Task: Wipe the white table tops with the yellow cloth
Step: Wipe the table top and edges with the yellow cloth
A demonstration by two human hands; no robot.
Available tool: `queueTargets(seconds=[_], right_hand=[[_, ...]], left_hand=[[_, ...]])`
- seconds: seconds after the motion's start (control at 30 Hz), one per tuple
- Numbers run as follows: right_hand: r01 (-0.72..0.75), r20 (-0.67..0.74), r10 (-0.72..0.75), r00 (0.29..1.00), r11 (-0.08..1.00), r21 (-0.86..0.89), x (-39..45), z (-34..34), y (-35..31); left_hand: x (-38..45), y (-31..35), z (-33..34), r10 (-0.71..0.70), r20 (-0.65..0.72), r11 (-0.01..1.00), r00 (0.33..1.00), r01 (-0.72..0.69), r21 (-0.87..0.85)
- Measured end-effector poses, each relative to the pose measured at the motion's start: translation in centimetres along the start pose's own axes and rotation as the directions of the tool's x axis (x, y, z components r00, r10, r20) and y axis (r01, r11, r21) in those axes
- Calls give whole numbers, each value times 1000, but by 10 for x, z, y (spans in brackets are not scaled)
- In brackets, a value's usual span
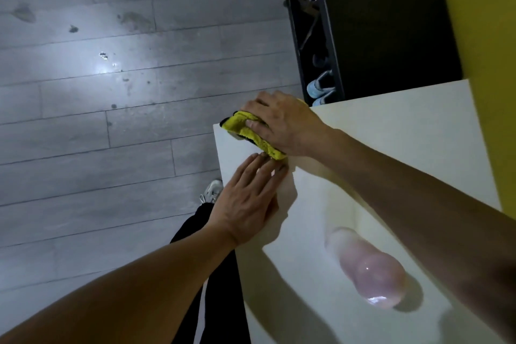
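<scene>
The white table top (396, 148) fills the lower right of the head view. A folded yellow cloth (245, 131) with a dark edge lies at the table's near-left corner. My right hand (282, 123) lies on top of the cloth, fingers curled over it, thumb along its front edge. Just below it, my left hand (248, 198) rests flat on the table edge with straight fingers, its fingertips close to the cloth's lower end.
A pale pink translucent bottle (368, 268) stands on the table near my right forearm. A dark shoe rack (312, 36) with shoes sits beyond the table, beside a yellow wall (480, 22). Grey wood floor (97, 120) lies left; my leg and shoe (212, 190) are below.
</scene>
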State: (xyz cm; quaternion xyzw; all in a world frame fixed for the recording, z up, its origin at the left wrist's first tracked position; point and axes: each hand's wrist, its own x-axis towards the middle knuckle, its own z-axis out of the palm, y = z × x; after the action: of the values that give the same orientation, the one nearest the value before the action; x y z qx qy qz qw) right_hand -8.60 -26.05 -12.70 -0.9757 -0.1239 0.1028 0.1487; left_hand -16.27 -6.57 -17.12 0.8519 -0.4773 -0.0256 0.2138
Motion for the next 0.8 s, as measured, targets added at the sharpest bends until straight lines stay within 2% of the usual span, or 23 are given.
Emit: queueTargets(seconds=[0.07,0.23,0.33,0.43,0.53,0.6,0.7,0.8], right_hand=[[-45,-47,46,998,999,18,-17,-5,23],[-272,-115,270,956,962,-7,-81,-30,107],[-341,-132,333,933,939,-38,-87,-30,115],[-319,-152,306,940,945,-76,-62,-14,81],[-192,-91,182,979,975,-110,-32,5,30],[-153,-124,142,982,984,-89,-26,10,17],[-188,-189,173,967,980,-66,-45,8,43],[-321,-278,292,915,945,-64,-83,-9,106]], left_hand=[[0,-1,0,-4,-19,1000,1000,4,2],[2,0,0,-14,-16,1000,1000,13,-22],[3,1,-2,-16,-1,999,1000,16,-28],[5,3,-3,-18,-2,1000,1000,18,-24],[4,3,-4,-22,7,1000,1000,22,-18],[3,2,-4,-14,16,1000,1000,14,-12],[4,1,-4,2,36,1000,999,-2,-5],[4,1,-4,-14,84,1000,996,14,10]])
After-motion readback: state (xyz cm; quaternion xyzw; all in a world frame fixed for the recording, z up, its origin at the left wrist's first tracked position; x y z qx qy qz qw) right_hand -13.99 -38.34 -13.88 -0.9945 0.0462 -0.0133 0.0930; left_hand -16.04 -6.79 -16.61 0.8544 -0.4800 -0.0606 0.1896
